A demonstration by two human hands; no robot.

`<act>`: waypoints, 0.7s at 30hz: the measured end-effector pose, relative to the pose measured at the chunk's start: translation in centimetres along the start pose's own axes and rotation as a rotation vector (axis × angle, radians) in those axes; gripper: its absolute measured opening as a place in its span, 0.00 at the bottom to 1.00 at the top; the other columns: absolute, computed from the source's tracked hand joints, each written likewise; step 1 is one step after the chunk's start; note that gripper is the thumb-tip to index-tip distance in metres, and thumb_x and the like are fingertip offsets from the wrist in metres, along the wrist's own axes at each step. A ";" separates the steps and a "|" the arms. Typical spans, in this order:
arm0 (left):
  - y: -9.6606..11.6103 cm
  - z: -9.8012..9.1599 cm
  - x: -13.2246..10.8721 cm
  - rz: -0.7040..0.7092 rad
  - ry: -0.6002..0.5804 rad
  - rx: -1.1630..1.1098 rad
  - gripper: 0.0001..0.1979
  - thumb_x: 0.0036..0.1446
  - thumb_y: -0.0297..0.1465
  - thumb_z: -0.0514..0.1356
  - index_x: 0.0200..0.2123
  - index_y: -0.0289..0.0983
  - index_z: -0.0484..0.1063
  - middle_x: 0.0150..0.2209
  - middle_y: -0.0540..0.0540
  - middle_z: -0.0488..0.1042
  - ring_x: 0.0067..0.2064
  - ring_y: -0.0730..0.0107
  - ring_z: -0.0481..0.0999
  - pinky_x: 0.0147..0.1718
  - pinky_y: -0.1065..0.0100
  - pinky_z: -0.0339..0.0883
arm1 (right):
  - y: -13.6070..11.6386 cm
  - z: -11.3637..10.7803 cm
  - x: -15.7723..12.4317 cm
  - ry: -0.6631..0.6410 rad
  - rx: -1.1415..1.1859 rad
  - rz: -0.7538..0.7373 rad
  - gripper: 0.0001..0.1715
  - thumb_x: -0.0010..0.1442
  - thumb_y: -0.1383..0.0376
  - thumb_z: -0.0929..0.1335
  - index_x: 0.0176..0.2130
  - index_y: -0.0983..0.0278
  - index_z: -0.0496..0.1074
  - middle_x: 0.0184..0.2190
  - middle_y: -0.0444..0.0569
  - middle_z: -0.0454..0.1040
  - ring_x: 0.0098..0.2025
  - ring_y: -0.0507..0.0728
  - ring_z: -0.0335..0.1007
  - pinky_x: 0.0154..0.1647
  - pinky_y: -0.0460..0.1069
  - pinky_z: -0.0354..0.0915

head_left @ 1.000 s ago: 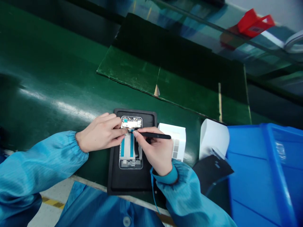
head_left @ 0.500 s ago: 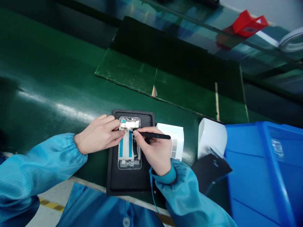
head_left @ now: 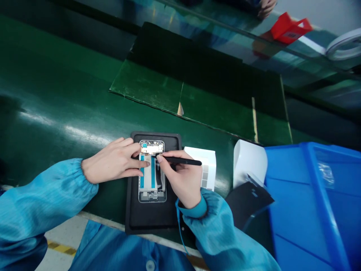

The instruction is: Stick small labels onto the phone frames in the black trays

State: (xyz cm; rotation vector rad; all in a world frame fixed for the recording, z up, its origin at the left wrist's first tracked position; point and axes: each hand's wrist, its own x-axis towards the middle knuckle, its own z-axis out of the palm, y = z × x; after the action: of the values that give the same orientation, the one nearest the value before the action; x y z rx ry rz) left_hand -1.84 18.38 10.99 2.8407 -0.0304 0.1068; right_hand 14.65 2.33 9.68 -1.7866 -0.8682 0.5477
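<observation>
While bracing the phone frame [head_left: 152, 177] in the black tray [head_left: 152, 220] at lower centre with the left hand [head_left: 113, 162] flat, grip apart, and the right hand [head_left: 184, 181] clamped on the black tool [head_left: 183, 162], beware hard pressing, liable to skid the tip and gouge the circuit board [head_left: 151, 149].

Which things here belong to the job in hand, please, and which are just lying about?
In hand: open silver phone frame with blue strips, on the black rectangular tray; thin black stick gripped in the right hand; left hand resting on the frame.
Lying about: white label box; white curved sheet; blue plastic bin; red plastic holder.
</observation>
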 end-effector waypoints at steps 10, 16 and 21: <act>-0.3 -0.3 -0.5 -0.003 -0.039 -0.061 0.17 0.65 0.46 0.56 0.52 0.49 0.74 0.41 0.45 0.64 0.40 0.64 0.63 0.38 0.64 0.56 | 0.0 0.0 0.1 0.013 0.008 -0.003 0.05 0.57 0.64 0.74 0.35 0.61 0.77 0.32 0.47 0.79 0.33 0.56 0.77 0.32 0.49 0.73; -0.2 -0.1 -0.4 -0.015 -0.015 -0.080 0.20 0.64 0.46 0.56 0.55 0.46 0.72 0.40 0.44 0.63 0.39 0.63 0.62 0.36 0.64 0.58 | 0.0 0.1 0.1 0.010 0.018 -0.015 0.04 0.56 0.65 0.74 0.35 0.61 0.77 0.31 0.46 0.80 0.33 0.55 0.77 0.32 0.49 0.73; 0.2 0.0 -0.3 -0.031 0.017 -0.030 0.19 0.66 0.43 0.55 0.54 0.40 0.72 0.39 0.43 0.66 0.39 0.61 0.64 0.36 0.63 0.61 | 0.0 0.1 0.1 0.013 0.019 -0.020 0.04 0.56 0.65 0.75 0.35 0.61 0.77 0.32 0.46 0.80 0.34 0.56 0.77 0.32 0.49 0.73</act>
State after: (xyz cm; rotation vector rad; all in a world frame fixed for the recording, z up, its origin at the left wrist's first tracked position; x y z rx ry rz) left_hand -2.18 18.16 11.05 2.8089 0.0158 0.1228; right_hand 14.61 2.45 9.60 -1.7605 -0.8680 0.5295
